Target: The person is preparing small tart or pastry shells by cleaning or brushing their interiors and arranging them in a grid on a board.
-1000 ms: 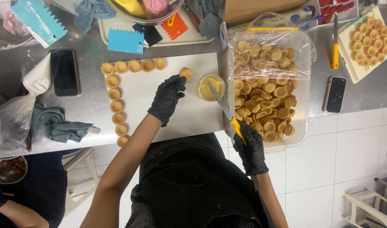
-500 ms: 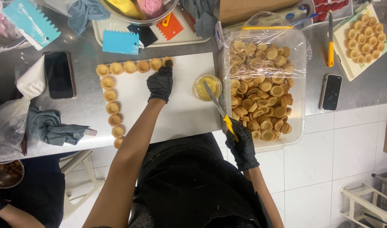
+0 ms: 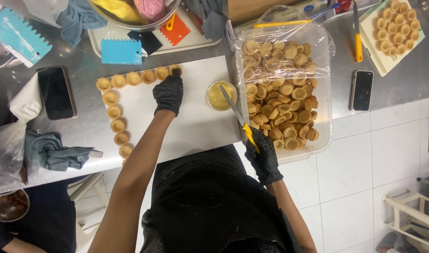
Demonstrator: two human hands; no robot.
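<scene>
One tart shell (image 3: 176, 70) under left fingers (image 3: 173, 78)

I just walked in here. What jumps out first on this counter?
Probably the clear tub heaped with small golden tart shells on the right, beside the white board where more shells line the top and left edges. The left hand, black-gloved, sets a shell at the end of the top row; the right hand holds a yellow-handled knife.

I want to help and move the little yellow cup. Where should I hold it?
Hold the cup by its round sides with your fingers, coming from the left. It stands upright and open, holding yellow liquid, and the knife blade lies across its right rim.
</scene>
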